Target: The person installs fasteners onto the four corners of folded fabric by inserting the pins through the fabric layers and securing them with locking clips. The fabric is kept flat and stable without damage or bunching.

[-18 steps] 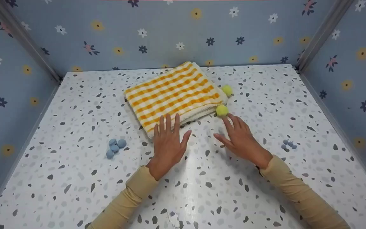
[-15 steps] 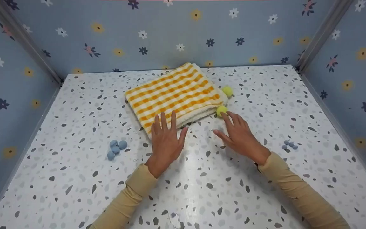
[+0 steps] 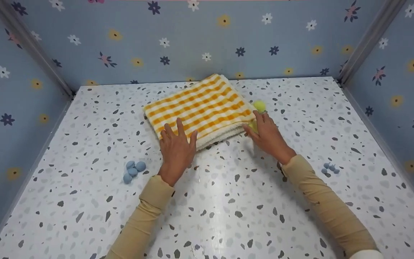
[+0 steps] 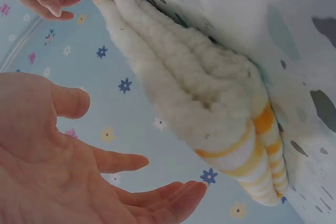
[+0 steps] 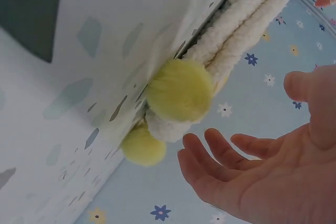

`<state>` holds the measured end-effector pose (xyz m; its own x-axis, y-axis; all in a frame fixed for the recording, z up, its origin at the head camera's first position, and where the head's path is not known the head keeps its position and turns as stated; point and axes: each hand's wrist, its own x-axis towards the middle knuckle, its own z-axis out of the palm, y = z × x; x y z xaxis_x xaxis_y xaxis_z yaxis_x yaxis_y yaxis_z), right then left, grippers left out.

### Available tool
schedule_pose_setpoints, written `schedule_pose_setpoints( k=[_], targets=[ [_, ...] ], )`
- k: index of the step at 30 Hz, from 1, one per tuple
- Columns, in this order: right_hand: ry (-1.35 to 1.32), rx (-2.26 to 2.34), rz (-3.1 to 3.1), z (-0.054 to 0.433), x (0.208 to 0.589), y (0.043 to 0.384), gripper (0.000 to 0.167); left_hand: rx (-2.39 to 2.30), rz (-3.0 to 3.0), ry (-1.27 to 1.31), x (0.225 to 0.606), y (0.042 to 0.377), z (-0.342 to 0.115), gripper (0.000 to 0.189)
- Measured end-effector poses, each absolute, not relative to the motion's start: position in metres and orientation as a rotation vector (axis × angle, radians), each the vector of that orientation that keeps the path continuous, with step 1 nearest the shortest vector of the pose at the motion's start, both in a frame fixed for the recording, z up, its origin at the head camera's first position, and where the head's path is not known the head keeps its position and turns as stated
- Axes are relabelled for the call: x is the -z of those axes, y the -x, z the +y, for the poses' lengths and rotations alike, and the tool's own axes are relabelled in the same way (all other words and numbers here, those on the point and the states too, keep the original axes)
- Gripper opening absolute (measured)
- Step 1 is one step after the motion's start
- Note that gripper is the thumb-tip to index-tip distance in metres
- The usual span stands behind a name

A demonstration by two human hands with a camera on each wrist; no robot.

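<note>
A folded yellow-and-white checked blanket (image 3: 199,104) with thick white fleece edges lies on the speckled table. Two yellow-green pom-poms stand at its right corners; the far pom-pom (image 3: 259,106) is in plain sight, while the near pom-pom (image 5: 180,91) is partly covered by my right hand (image 3: 270,135) in the head view. That hand hovers close over the corner, its fingers loosely bent and holding nothing. My left hand (image 3: 177,151) is above the blanket's front left part, fingers spread. In the left wrist view a gap shows between this hand and the fleece edge (image 4: 173,72).
Several small blue round pieces (image 3: 132,172) lie in a cluster to the left. Another cluster of smaller blue pieces (image 3: 330,168) lies to the right. Flowered blue panels (image 3: 192,43) enclose the table at the back and both sides.
My left hand has shifted left and a little forward over the blanket. The right hand has moved forward over the near pom-pom. The blanket keeps its shape; the head view has tilted slightly.
</note>
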<state>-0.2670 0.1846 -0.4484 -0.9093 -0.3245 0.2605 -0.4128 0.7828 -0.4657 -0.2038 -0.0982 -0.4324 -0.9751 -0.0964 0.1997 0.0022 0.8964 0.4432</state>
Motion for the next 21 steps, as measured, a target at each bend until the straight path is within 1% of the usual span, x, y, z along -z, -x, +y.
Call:
schedule_pose_setpoints(
  k=[7,12,16,21],
  targets=[
    [-0.466,-0.931,-2.928,0.181,0.452,0.291,0.072,0.63,-2.898,-0.209,0.438,0.214,-0.11,0.072],
    [-0.399,-1.047,-3.024,0.18,0.452,0.303,0.077,0.693,-2.947,-0.243,0.442,0.215,-0.115,0.07],
    [-0.41,-1.144,-3.093,0.181,0.453,0.31,0.081,0.768,-2.984,-0.241,0.445,0.217,-0.117,0.068],
    [-0.46,-1.215,-3.085,0.182,0.455,0.317,0.078,0.832,-3.05,-0.24,0.447,0.219,-0.117,0.067]
  ],
)
